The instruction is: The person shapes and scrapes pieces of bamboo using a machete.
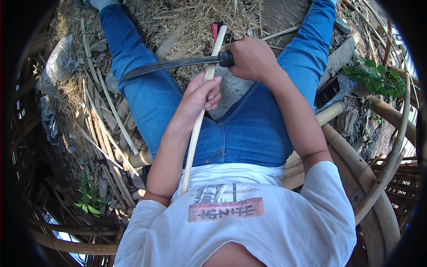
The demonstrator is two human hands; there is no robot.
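Note:
My left hand [200, 95] is closed around a long pale strip of split bamboo [194, 138]. The strip slants from my shirt front up past my hand, its far end between my knees. My right hand [252, 58] grips the dark handle of a machete [171, 65]. Its long, slightly curved blade points to the left above my left thigh and crosses the strip just beyond my left hand. Whether the edge bites into the strip, I cannot tell. Beneath the hands, between my thighs, a grey stone [232, 89] shows in part.
Pale shavings [191, 26] cover the ground between my legs, with a red and black object [216, 30] among them. Bamboo strips [111, 115] and a clear plastic bag [60, 62] lie at left. At right are a dark phone-like object [328, 92], green leaves [376, 78] and bent bamboo poles [382, 187].

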